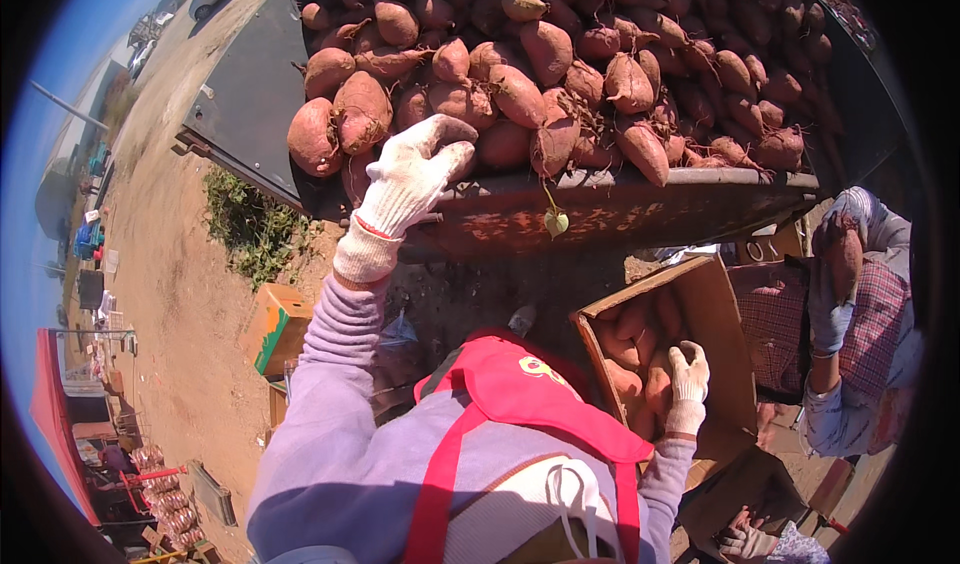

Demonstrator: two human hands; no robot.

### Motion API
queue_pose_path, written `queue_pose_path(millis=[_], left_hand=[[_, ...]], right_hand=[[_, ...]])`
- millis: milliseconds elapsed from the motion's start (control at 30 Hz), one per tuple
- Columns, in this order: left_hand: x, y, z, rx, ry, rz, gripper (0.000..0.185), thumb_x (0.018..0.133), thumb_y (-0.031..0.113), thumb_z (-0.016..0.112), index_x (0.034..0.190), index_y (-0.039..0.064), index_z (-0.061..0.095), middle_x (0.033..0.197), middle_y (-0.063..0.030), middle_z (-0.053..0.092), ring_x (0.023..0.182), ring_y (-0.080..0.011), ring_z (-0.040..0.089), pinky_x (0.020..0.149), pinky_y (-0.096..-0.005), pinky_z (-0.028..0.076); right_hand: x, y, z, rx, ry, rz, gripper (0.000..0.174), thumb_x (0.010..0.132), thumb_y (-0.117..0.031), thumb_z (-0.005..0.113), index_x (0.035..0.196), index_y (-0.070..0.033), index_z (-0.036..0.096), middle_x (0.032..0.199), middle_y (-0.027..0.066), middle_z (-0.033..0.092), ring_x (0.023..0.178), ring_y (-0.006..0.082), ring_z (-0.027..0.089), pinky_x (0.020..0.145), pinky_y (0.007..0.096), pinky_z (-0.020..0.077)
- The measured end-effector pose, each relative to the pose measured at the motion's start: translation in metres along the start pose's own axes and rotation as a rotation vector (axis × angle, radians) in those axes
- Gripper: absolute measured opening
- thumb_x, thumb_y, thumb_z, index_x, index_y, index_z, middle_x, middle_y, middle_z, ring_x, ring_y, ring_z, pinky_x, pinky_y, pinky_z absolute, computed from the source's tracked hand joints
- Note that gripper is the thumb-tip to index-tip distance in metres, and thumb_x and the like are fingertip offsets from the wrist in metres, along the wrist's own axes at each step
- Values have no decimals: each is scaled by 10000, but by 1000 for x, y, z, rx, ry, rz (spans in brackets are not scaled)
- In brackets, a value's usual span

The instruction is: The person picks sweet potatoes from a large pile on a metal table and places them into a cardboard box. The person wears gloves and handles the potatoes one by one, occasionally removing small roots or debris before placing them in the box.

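Observation:
My left hand [420, 170], in a white knit glove, reaches to the front edge of a heap of sweet potatoes [517, 95]. Its fingers bend over the tubers there; whether they grip one is hidden. The heap rests in a dark metal truck bed [630, 185], and a stem with one green leaf [556, 221] hangs over its edge. Inside an open cardboard box [724, 324] at my right side is my gloved right hand [688, 384]. Its fingers are slightly bent and apart, holding nothing that I can see, beside the sweet potatoes [634, 346] in the box.
Close on the right, a co-worker's gloved hands [832, 294] hold a sweet potato [844, 256]. Another person's gloved hand [746, 538] is by a second open box [739, 496]. Leafy weeds [251, 222] and an orange-and-green carton [277, 324] are at left on the dirt ground.

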State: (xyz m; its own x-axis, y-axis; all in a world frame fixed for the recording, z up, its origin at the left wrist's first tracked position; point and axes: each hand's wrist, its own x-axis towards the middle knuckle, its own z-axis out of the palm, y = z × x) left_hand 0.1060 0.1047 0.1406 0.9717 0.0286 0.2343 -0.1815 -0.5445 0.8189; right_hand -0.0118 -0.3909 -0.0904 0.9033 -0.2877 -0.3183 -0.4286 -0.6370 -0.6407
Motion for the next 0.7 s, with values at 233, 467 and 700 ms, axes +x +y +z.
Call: queue_pose_path(millis=[233,467,700], left_hand=[[136,-33,-99,682,347,-340,508,875,514,675,1173,104,704,1122,-158,724,1076,-328,685,959,-420,512],[225,-62,-79,766,211,-584,1058,749,618,769,1565,135,299,1408,-200,586,1329,-367,542,1121,-452,404],[199,-59,-105,-558,348,-410,571,868,253,706,1368,53,514,1297,-168,605,1217,-367,584,997,-561,499]], right_hand=[[-55,-116,29,387,-151,-214,367,898,-162,732,1219,-5,649,1149,155,701,1047,237,678,920,347,536],[-73,-138,51,378,-175,-155,350,876,-153,757,1182,-9,667,1089,128,716,973,207,685,884,330,543],[-67,-119,32,452,-104,-104,302,905,-150,699,1174,-15,669,1095,120,713,1021,219,667,945,334,506]])
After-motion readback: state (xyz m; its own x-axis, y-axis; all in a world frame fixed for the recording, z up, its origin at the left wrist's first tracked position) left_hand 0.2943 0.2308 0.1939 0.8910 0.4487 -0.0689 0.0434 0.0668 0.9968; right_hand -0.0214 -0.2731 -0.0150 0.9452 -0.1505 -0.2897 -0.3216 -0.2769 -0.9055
